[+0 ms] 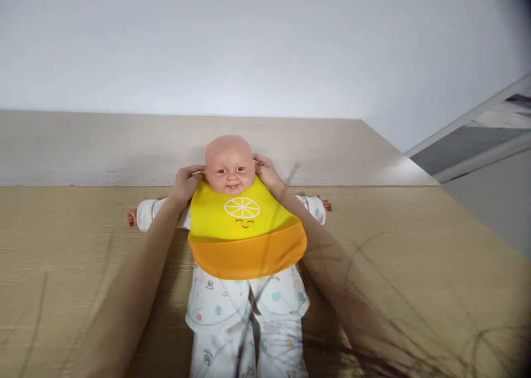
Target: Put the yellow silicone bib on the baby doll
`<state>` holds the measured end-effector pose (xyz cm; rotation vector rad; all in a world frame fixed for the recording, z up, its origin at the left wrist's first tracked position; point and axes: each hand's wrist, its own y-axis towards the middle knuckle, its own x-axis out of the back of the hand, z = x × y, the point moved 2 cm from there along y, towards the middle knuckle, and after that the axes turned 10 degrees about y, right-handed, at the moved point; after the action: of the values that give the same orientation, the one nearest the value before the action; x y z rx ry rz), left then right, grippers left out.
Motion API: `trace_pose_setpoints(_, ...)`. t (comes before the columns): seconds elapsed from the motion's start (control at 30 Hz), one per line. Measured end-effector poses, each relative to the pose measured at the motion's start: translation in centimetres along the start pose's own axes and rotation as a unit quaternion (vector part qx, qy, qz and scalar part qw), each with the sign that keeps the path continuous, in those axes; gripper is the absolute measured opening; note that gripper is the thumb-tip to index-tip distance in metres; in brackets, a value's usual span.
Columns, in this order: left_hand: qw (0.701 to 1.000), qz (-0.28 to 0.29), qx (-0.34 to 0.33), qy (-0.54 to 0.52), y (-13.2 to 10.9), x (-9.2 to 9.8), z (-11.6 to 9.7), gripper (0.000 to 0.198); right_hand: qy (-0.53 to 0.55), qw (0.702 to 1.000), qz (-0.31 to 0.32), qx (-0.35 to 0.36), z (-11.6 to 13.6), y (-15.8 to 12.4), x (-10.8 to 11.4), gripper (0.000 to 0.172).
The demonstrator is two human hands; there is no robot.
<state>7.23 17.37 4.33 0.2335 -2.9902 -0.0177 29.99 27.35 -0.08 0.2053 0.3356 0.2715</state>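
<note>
Bib (248, 231) above "Happy"-lettered clothes (222, 303)

A wood-grain tabletop (62, 245) spreads left and right, a straight seam (103, 186) dividing off its paler far section (83, 151). A plain whitish wall (186, 46) rises beyond. Far right slants a pale-edged grey band (452, 146), unidentifiable; blurred dark hair strands (483, 332) cross near right.

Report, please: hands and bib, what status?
Left hand, right hand at upper edges of yellow bib, grip partly hidden. Bib lies over doll, orange pocket at bottom. Dark strands cross view.
</note>
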Motion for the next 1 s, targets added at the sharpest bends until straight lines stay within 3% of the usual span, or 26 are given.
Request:
trace_pose_setpoints(0.27,1.0,-0.007,0.012,-0.009,-1.0,-0.9,-1.8,0.023,-0.072,0.996,-0.003,0.053,1.4,0.3,-0.5,0.026)
trace_pose_setpoints(0.53,0.996,0.004,0.008,-0.093,-1.0,-1.3,-1.5,0.046,-0.122,0.988,-0.014,0.097,3.7,0.3,-0.6,0.019)
trace_pose_setpoints(0.8,0.989,0.016,0.045,-0.142,-0.3,-1.3,-2.1,0.029,-0.105,0.99,-0.01,0.096,3.6,0.9,-0.1,0.019)
trace_pose_setpoints(1.0,0.991,0.059,0.037,-0.112,-0.7,-1.5,-3.3,0.043,-0.093,0.993,-0.027,0.072,3.6,0.7,0.2,0.015)
